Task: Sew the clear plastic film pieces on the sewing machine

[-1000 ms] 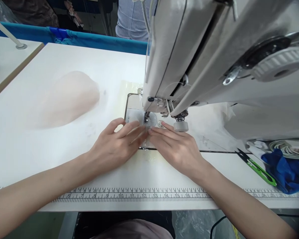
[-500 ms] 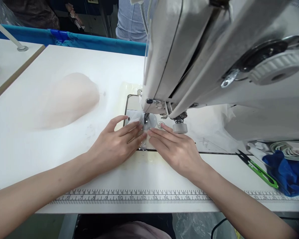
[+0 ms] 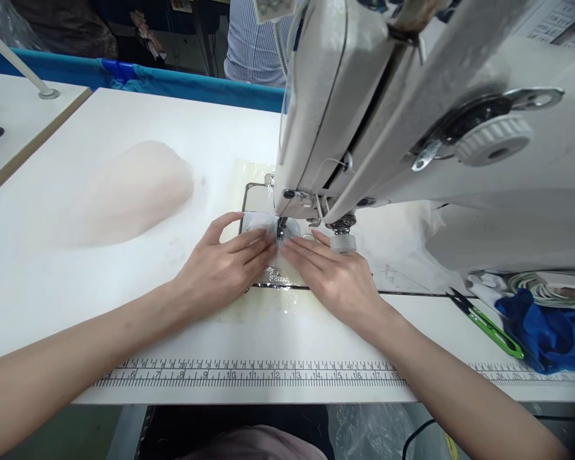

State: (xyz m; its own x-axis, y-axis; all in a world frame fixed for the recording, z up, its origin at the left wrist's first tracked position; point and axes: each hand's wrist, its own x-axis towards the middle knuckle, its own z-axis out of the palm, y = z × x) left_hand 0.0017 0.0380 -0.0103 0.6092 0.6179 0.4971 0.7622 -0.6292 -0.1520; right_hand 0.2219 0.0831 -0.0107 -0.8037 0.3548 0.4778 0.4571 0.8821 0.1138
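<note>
My left hand (image 3: 220, 271) lies flat on the white table, fingers stretched toward the needle of the white sewing machine (image 3: 402, 121). My right hand (image 3: 333, 275) lies flat beside it, its fingers meeting the left fingertips. Both press a small sheer white fabric piece (image 3: 261, 223) onto the metal needle plate (image 3: 253, 198) under the presser foot (image 3: 282, 231). The fabric is thin and mostly hidden by my fingers.
A pale pink fabric pile (image 3: 129, 191) sits on the table to the left. Green-handled thread snips (image 3: 489, 322) and a blue cloth (image 3: 546, 332) lie at the right. A printed ruler (image 3: 268, 374) runs along the front edge. A person in a striped shirt (image 3: 253, 38) stands behind.
Both hands have slid a little forward toward the needle, feeding the sheer fabric under the presser foot. The view has shifted slightly.
</note>
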